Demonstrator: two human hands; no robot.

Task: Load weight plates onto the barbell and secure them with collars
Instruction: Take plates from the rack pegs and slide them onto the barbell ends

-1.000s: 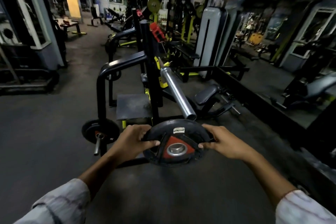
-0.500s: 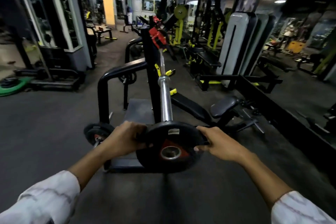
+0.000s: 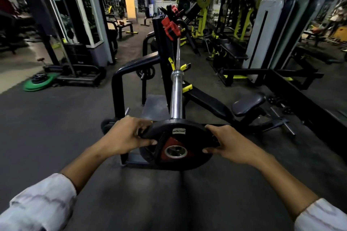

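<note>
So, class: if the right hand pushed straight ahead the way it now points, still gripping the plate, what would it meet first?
Probably the barbell sleeve. The right hand and left hand hold the weight plate facing its end, so the plate likely meets it first; depth is unclear.

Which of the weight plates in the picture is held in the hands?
The black plate with the red centre, held at its rim by the left hand and right hand. The green plate lies on the floor, far left.
</note>
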